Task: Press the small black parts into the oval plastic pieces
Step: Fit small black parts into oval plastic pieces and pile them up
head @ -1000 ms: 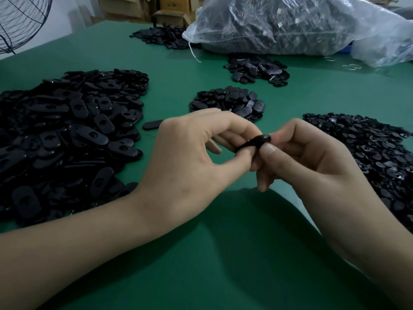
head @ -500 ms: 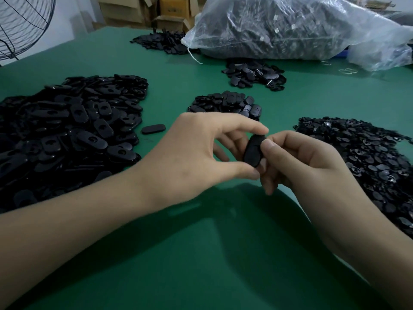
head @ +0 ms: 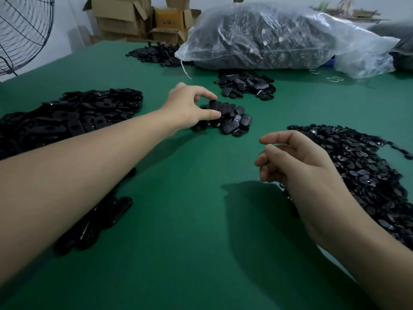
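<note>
The left hand (head: 187, 106) now reaches out to 12 o'clock and pinches the oval piece (head: 213, 103) right on the middle pile (head: 237, 124). The right hand (head: 297, 159) no longer holds it and hangs loose and empty by the small black parts (head: 368, 166) at 3 o'clock. This piece looks done, so a new one comes next.

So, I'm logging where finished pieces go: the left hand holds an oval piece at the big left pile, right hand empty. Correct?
Wrong pile. The head view shows the left hand pinching the oval piece at the small middle pile, not the big left pile. The right hand is empty, as you said.
</note>
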